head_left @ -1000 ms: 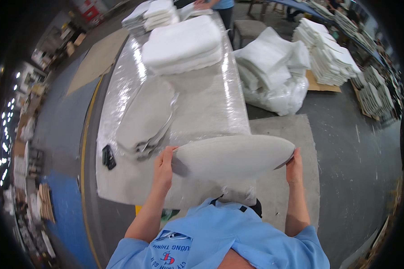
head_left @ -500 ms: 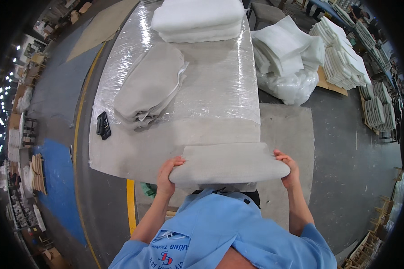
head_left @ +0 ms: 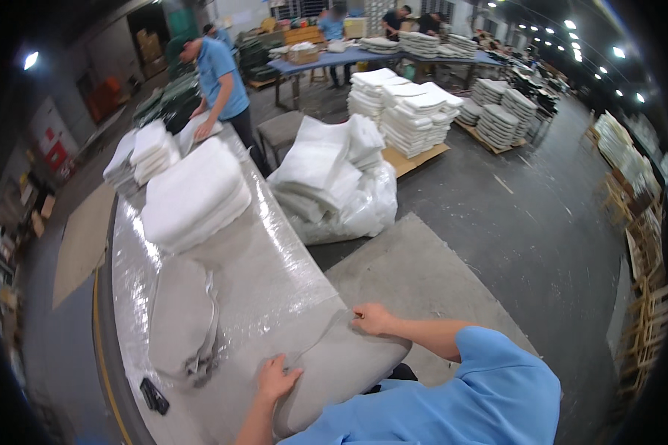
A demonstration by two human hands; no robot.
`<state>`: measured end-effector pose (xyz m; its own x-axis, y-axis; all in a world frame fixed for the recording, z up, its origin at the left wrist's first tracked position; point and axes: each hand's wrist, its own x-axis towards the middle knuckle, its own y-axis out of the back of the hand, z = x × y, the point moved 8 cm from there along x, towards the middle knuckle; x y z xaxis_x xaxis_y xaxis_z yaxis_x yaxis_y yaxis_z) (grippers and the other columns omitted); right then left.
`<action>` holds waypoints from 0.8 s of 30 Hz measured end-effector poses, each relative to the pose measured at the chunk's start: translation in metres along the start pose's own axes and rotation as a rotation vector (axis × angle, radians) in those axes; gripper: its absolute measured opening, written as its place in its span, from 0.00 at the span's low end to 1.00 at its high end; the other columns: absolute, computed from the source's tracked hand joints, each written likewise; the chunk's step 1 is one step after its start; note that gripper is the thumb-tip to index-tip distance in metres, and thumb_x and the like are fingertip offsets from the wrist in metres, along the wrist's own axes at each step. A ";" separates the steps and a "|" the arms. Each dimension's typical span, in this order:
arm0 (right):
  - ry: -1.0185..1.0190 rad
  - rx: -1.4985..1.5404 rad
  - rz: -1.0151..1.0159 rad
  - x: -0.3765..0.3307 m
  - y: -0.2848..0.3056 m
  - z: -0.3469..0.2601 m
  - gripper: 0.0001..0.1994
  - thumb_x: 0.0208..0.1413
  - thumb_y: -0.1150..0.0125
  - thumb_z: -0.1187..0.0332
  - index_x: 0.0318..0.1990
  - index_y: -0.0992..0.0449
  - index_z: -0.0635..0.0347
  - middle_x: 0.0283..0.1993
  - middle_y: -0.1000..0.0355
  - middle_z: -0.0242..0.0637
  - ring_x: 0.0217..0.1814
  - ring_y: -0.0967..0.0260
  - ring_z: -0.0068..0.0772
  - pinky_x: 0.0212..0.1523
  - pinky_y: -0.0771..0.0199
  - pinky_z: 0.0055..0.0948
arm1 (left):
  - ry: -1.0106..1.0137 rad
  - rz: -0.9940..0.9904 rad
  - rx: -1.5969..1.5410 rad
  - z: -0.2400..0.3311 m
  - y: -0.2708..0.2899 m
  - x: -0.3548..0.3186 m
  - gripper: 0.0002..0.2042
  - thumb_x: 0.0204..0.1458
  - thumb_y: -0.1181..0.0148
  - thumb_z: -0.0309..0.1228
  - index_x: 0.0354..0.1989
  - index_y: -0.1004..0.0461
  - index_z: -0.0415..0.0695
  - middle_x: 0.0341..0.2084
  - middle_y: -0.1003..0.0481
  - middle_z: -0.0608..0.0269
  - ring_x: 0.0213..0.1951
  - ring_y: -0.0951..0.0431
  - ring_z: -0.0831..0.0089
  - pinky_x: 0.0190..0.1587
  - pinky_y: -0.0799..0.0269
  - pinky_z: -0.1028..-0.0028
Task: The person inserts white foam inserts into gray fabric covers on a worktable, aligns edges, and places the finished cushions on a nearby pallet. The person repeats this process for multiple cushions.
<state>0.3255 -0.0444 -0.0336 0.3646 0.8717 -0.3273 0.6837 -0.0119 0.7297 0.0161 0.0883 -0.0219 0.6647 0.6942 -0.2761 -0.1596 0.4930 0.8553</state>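
A light grey fabric-covered cushion [head_left: 349, 371] lies at the near edge of the table, close against my body. My right hand [head_left: 372, 318] pinches its far right corner, fingers closed. Along its left side, my left hand [head_left: 277, 380] grips the cushion's edge with bent fingers. To the left rests a pile of grey fabric pieces [head_left: 178, 319], with a small black object [head_left: 154, 396] nearer me. Farther up the table sits a stack of thick white padding [head_left: 197, 193].
Clear plastic film covers much of the table [head_left: 256, 289]. Right of it, white padding in a plastic bag [head_left: 349, 208] stands on the floor, with white stacks [head_left: 404, 111] beyond. A co-worker [head_left: 221, 78] in blue leans over the table's far end.
The view has swung up and to the right, bringing the co-worker and far tables in. The cushion now appears slanted, and my hands grip nearer its far edge.
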 end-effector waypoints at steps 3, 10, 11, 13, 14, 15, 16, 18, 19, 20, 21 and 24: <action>0.012 0.200 0.142 -0.016 0.018 -0.005 0.15 0.65 0.40 0.56 0.43 0.23 0.59 0.41 0.20 0.51 0.47 0.23 0.59 0.47 0.25 0.51 | 0.061 -0.203 -0.240 0.013 -0.021 0.031 0.33 0.50 0.30 0.56 0.54 0.21 0.40 0.40 0.18 0.46 0.45 0.18 0.51 0.52 0.24 0.57; -0.088 0.026 0.082 -0.003 0.013 -0.001 0.13 0.68 0.47 0.57 0.48 0.24 0.56 0.43 0.20 0.50 0.48 0.23 0.60 0.48 0.25 0.55 | -0.197 0.142 -0.101 0.033 -0.016 0.039 0.19 0.60 0.36 0.44 0.28 0.24 0.39 0.24 0.24 0.46 0.30 0.23 0.43 0.35 0.31 0.48; -0.123 -0.010 0.050 0.002 0.008 0.002 0.13 0.68 0.47 0.57 0.48 0.24 0.56 0.43 0.20 0.50 0.48 0.23 0.60 0.48 0.25 0.56 | -0.200 0.179 -0.117 0.034 -0.015 0.039 0.17 0.61 0.37 0.42 0.27 0.25 0.40 0.23 0.24 0.47 0.29 0.25 0.42 0.34 0.32 0.48; -0.127 -0.053 0.033 0.011 -0.001 0.005 0.13 0.68 0.47 0.57 0.48 0.24 0.54 0.42 0.20 0.50 0.46 0.22 0.60 0.47 0.25 0.57 | -0.198 0.244 -0.130 0.033 -0.012 0.038 0.17 0.62 0.38 0.40 0.26 0.27 0.41 0.23 0.25 0.47 0.29 0.26 0.42 0.33 0.32 0.48; -0.106 -0.059 0.050 0.012 -0.004 0.005 0.12 0.68 0.47 0.56 0.47 0.24 0.53 0.40 0.20 0.51 0.45 0.22 0.61 0.45 0.25 0.58 | -0.198 0.263 -0.128 0.032 -0.013 0.039 0.17 0.62 0.38 0.40 0.26 0.28 0.41 0.23 0.25 0.47 0.29 0.25 0.42 0.33 0.32 0.49; -0.085 -0.064 0.066 0.015 -0.006 0.007 0.12 0.68 0.46 0.56 0.47 0.25 0.51 0.39 0.20 0.51 0.43 0.22 0.61 0.44 0.25 0.58 | -0.198 0.280 -0.126 0.031 -0.014 0.040 0.17 0.62 0.39 0.40 0.25 0.29 0.41 0.23 0.26 0.47 0.29 0.25 0.43 0.33 0.32 0.49; -0.099 -0.045 0.082 0.017 -0.008 0.011 0.12 0.68 0.46 0.56 0.46 0.25 0.52 0.38 0.20 0.51 0.43 0.22 0.62 0.43 0.25 0.59 | -0.204 0.293 -0.121 0.031 -0.015 0.042 0.16 0.62 0.39 0.39 0.26 0.29 0.41 0.23 0.26 0.47 0.29 0.25 0.43 0.32 0.32 0.49; -0.109 -0.006 0.095 0.018 -0.008 0.005 0.11 0.68 0.46 0.56 0.45 0.25 0.52 0.37 0.20 0.51 0.42 0.22 0.62 0.43 0.25 0.59 | -0.193 0.326 -0.108 0.024 -0.016 0.043 0.16 0.63 0.40 0.39 0.27 0.30 0.41 0.22 0.26 0.48 0.27 0.25 0.43 0.31 0.33 0.49; -0.116 -0.002 0.097 0.020 -0.008 0.006 0.11 0.68 0.47 0.56 0.45 0.25 0.52 0.37 0.20 0.51 0.41 0.22 0.63 0.43 0.26 0.59 | -0.162 0.297 -0.111 0.022 -0.021 0.046 0.16 0.63 0.40 0.39 0.27 0.29 0.42 0.23 0.26 0.48 0.28 0.25 0.43 0.31 0.33 0.50; -0.123 0.003 0.096 0.021 -0.009 0.006 0.11 0.68 0.47 0.56 0.45 0.25 0.52 0.37 0.20 0.51 0.41 0.23 0.63 0.42 0.26 0.59 | -0.131 0.266 -0.115 0.019 -0.027 0.048 0.16 0.63 0.40 0.40 0.27 0.29 0.42 0.23 0.26 0.48 0.28 0.25 0.43 0.32 0.32 0.50; -0.123 0.004 0.108 0.023 -0.008 0.007 0.11 0.68 0.47 0.57 0.45 0.25 0.52 0.36 0.20 0.51 0.41 0.23 0.63 0.42 0.26 0.60 | -0.107 0.247 -0.118 0.016 -0.029 0.050 0.16 0.63 0.40 0.40 0.27 0.29 0.43 0.23 0.26 0.48 0.29 0.25 0.44 0.32 0.32 0.50; -0.144 -0.007 0.106 0.027 -0.010 0.012 0.11 0.67 0.46 0.57 0.44 0.24 0.53 0.36 0.21 0.52 0.41 0.23 0.64 0.42 0.26 0.60 | -0.089 0.237 -0.096 0.014 -0.036 0.053 0.16 0.63 0.41 0.41 0.27 0.29 0.43 0.24 0.25 0.49 0.30 0.24 0.44 0.33 0.32 0.48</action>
<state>0.3361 -0.0268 -0.0572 0.5213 0.7868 -0.3304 0.6321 -0.0959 0.7689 0.0671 0.1004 -0.0611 0.6611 0.7497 -0.0297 -0.3841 0.3723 0.8449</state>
